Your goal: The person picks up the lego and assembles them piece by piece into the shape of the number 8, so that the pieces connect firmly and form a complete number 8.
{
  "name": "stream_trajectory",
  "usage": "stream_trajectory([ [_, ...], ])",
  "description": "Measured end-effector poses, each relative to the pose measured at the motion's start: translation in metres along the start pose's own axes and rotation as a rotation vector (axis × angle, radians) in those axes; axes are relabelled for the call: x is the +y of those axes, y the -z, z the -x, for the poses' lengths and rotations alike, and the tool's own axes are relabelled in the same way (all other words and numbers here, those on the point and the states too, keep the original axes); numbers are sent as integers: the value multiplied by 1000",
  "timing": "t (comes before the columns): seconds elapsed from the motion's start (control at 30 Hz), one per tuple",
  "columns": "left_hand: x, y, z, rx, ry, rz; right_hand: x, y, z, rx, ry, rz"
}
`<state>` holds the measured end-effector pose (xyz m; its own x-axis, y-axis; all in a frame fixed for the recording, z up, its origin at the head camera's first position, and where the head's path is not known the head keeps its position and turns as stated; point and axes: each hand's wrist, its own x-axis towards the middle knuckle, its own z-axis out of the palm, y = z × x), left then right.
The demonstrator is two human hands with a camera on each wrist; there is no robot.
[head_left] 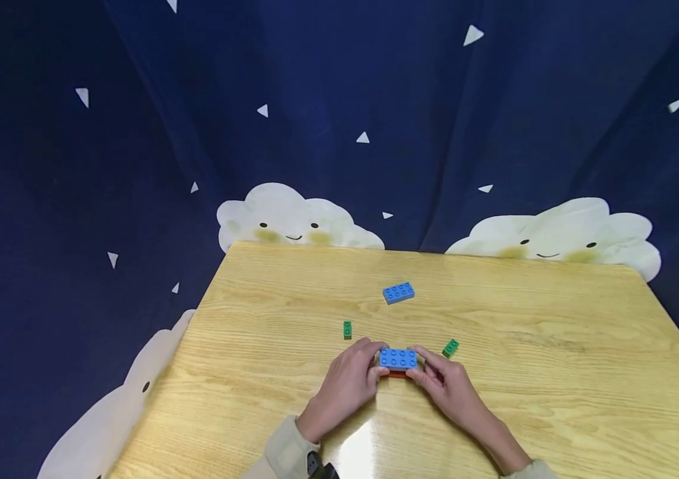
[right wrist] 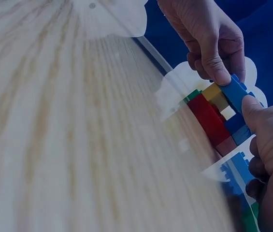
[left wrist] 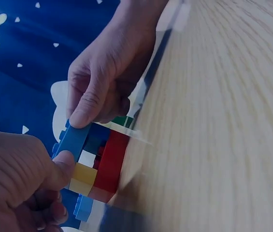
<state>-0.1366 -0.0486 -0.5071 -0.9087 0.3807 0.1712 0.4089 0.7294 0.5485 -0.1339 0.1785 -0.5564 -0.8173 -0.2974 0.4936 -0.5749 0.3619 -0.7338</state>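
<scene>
A blue eight-stud building brick [head_left: 398,359] tops a small stack at the table's front middle. Its left end is pinched between thumb and fingers of my left hand [head_left: 348,376]; my right hand [head_left: 450,392] pinches the right end. Under it, a yellow brick [left wrist: 83,179] stands on the left and a small blue brick [right wrist: 237,129] on the right, with a gap between them. A long red brick [left wrist: 111,162] forms the bottom, on the table. From the head view, the top brick hides most of the stack.
Beyond the hands lies a loose blue brick [head_left: 399,293]. One small green brick [head_left: 347,330] is ahead of the left hand, another green brick [head_left: 450,348] beside the right fingers. The wooden table [head_left: 555,372] meets a dark blue curtain [head_left: 327,80] at its far edge.
</scene>
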Motion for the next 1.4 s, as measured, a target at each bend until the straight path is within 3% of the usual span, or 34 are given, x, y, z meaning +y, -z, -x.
stream_trajectory([
  [0.37,-6,7,1,2,7,8,1,-1,-3,-21,-78,-39],
  [0.63,-14,17,1,-9,-1,34,2,-1,-7,-24,-75,-48],
  [1.07,-39,23,-5,93,21,39,5,-2,-8,-41,-79,-69],
  [1.4,-55,22,-13,112,79,61,4,-1,-7,-59,-103,-86],
])
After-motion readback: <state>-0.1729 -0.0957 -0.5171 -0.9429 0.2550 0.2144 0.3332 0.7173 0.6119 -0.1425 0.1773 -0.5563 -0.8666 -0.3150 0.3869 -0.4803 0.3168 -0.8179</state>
